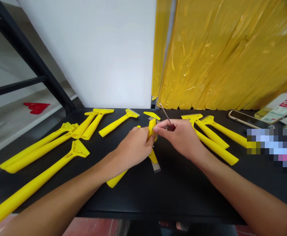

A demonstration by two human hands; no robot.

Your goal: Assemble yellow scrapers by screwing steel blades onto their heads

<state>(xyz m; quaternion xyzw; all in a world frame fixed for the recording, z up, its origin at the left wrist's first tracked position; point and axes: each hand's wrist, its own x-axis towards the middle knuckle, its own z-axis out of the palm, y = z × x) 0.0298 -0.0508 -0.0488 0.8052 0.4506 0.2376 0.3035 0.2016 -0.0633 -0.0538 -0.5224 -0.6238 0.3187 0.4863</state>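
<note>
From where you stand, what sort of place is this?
Probably a small workshop, though I can't be sure: yellow scrapers lie across a black table, and the right hand holds what looks like a screwdriver.

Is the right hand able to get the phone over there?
Probably yes, with a stretch: only low yellow scrapers lie between the right hand and the phone. That hand holds a screwdriver, though, so it may need to put that down first.

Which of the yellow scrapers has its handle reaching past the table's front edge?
The lower-left scraper: its handle crosses that edge, while the other scrapers' visible handle ends lie over the black table.
</note>
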